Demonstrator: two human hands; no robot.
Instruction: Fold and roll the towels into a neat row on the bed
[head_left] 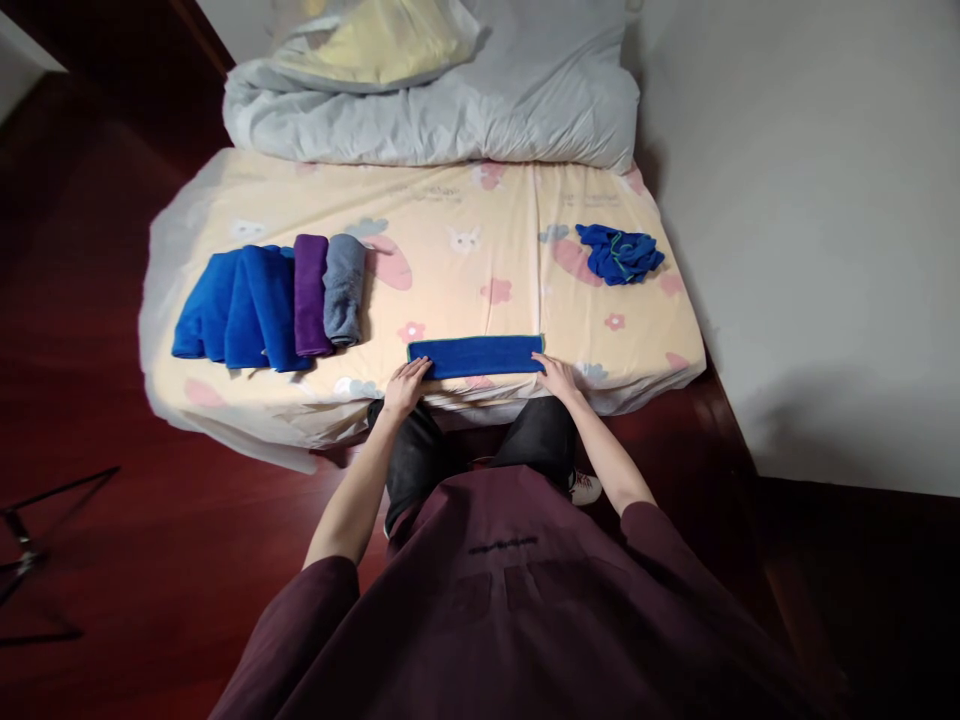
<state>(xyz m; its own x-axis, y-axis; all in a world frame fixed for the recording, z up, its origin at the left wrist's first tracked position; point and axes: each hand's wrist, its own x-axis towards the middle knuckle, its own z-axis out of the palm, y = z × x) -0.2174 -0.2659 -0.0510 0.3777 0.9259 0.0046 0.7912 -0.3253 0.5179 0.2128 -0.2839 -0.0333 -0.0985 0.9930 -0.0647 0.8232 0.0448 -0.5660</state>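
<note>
A flat blue strip of cloth (480,356) lies at the frame's center on a patterned bed (450,285). The left hand (409,383) and right hand (556,377) touch its ends; cannot tell whether they grip. Towels (270,305) lie center left; a crumpled cloth (621,256), upper right.

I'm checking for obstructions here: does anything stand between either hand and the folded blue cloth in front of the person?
Nothing visible: the left hand and right hand touch opposite ends of the folded blue cloth. The crumpled blue cloth lies apart, farther back.
</note>
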